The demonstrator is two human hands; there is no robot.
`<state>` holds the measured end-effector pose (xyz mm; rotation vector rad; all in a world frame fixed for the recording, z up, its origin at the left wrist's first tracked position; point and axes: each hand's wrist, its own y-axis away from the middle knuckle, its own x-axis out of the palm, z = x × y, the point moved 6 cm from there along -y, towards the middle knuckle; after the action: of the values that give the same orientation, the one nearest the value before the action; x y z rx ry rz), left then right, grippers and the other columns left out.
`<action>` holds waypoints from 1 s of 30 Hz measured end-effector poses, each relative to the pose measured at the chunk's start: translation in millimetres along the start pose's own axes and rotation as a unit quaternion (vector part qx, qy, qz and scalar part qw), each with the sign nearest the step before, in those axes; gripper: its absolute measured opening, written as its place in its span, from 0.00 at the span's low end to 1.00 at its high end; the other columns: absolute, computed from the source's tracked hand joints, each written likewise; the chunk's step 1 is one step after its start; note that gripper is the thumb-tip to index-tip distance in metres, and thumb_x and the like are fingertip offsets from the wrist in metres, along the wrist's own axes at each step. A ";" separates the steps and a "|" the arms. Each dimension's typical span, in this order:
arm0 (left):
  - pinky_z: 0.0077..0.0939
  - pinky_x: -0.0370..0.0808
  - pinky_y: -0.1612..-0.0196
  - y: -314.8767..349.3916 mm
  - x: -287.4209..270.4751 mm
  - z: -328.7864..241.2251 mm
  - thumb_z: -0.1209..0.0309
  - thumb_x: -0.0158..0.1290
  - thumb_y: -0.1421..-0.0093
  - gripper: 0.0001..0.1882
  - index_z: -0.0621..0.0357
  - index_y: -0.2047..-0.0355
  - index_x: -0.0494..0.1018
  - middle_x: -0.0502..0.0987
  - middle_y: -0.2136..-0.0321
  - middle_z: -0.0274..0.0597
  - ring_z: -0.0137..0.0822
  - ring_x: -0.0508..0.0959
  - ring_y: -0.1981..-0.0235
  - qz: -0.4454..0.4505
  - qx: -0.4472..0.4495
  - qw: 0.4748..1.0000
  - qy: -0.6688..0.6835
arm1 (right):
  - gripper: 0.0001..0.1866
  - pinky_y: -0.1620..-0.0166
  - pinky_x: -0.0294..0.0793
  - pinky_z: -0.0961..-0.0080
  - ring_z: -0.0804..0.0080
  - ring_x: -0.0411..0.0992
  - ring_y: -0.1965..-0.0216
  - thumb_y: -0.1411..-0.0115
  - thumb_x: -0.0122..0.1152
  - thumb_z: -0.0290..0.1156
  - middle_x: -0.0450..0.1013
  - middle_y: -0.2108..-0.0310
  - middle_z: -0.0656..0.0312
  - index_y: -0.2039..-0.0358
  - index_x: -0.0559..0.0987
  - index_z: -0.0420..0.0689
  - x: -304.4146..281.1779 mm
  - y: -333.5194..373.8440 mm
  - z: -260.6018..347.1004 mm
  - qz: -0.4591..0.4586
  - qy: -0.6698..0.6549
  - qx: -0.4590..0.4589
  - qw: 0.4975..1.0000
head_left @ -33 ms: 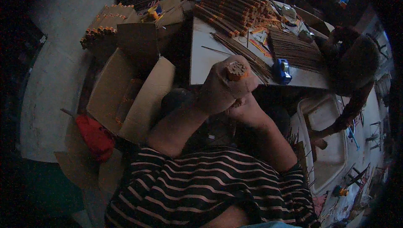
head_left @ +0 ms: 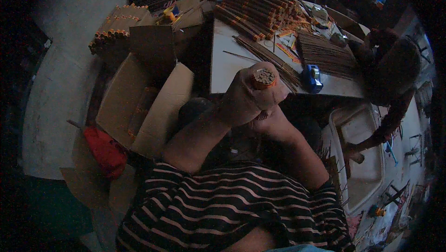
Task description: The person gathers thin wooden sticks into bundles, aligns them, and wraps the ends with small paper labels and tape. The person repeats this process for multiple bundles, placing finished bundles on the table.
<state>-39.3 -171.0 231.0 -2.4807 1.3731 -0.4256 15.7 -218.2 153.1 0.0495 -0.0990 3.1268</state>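
A bundle of thin brown sticks (head_left: 264, 76) with an orange band stands on end in front of me, its round upper end facing up. My left hand (head_left: 241, 96) is closed round its upper part. Just below and to the right, my right hand (head_left: 273, 123) is closed about the lower part, mostly hidden beneath the left. Beyond my hands, loose brown sticks (head_left: 274, 63) lie along the front of the white table (head_left: 223, 75). A blue tape dispenser (head_left: 313, 79) sits at that edge.
Banded bundles (head_left: 260, 10) are piled on the table beside spread sticks (head_left: 327, 53). Left stand an open cardboard box (head_left: 160, 108), more bundles (head_left: 111, 31) and a red cloth-like item (head_left: 106, 152). At right, a co-worker's arm (head_left: 388, 124) reaches into a pale tub (head_left: 367, 184).
The upper end of the bundle has shifted slightly right and tilted, so more of the stick ends show. Both my hands keep their hold.
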 end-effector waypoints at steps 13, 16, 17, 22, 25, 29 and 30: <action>0.22 0.70 0.71 4.1 -0.2 10.1 0.69 0.54 0.50 0.10 0.59 0.77 0.65 0.69 0.81 0.35 0.25 0.70 0.76 -0.043 0.011 0.996 -0.078 | 0.16 0.66 0.70 0.77 0.71 0.70 0.68 0.56 0.60 0.24 0.70 0.68 0.57 0.64 0.70 0.40 -9.6 3.0 -15.2 -0.065 0.121 -0.090 0.986; 0.22 0.70 0.72 6.9 8.8 2.9 0.70 0.53 0.50 0.09 0.60 0.76 0.65 0.69 0.80 0.36 0.26 0.70 0.76 0.044 -0.016 0.999 -0.013 | 0.20 0.58 0.67 0.74 0.70 0.68 0.60 0.54 0.60 0.25 0.68 0.61 0.59 0.59 0.68 0.40 -0.1 7.6 -7.5 0.009 0.062 -0.022 0.998; 0.23 0.70 0.72 7.3 7.2 3.1 0.70 0.53 0.50 0.09 0.60 0.76 0.65 0.69 0.80 0.36 0.26 0.70 0.76 0.036 -0.004 0.999 -0.025 | 0.22 0.55 0.66 0.73 0.69 0.67 0.56 0.54 0.60 0.26 0.67 0.59 0.60 0.56 0.67 0.41 3.6 8.7 -3.3 0.010 0.075 -0.042 0.996; 0.24 0.70 0.72 13.7 5.9 -6.0 0.70 0.54 0.51 0.09 0.61 0.75 0.65 0.68 0.80 0.36 0.28 0.70 0.77 -0.048 0.131 0.982 -0.126 | 0.18 0.60 0.68 0.73 0.69 0.69 0.63 0.55 0.60 0.25 0.69 0.64 0.59 0.61 0.69 0.40 0.2 8.8 -18.2 -0.149 0.130 -0.176 0.964; 0.24 0.70 0.71 12.3 10.6 -6.5 0.69 0.54 0.51 0.11 0.61 0.73 0.64 0.69 0.79 0.39 0.30 0.71 0.76 -0.039 0.116 0.959 -0.256 | 0.17 0.63 0.70 0.72 0.66 0.71 0.66 0.56 0.61 0.25 0.71 0.68 0.57 0.64 0.71 0.40 3.2 13.0 -8.5 -0.208 0.179 -0.245 0.930; 0.24 0.70 0.71 17.5 10.0 -3.5 0.69 0.54 0.51 0.11 0.61 0.73 0.64 0.69 0.79 0.40 0.31 0.71 0.77 -0.156 0.079 0.956 -0.235 | 0.16 0.63 0.69 0.69 0.63 0.71 0.65 0.55 0.61 0.25 0.71 0.66 0.54 0.64 0.71 0.41 6.6 9.5 -5.2 -0.221 0.203 -0.279 0.912; 0.23 0.70 0.72 18.3 10.3 -1.9 0.70 0.54 0.50 0.10 0.60 0.74 0.64 0.69 0.80 0.37 0.28 0.71 0.78 -0.168 0.078 0.949 -0.255 | 0.16 0.62 0.69 0.69 0.62 0.71 0.64 0.55 0.60 0.25 0.71 0.66 0.54 0.63 0.71 0.41 7.4 7.8 -9.7 -0.217 0.223 -0.261 0.914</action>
<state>-49.0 -189.3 227.1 -2.4513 0.6919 0.0506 8.0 -225.3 143.2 -0.5588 -0.7826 2.4899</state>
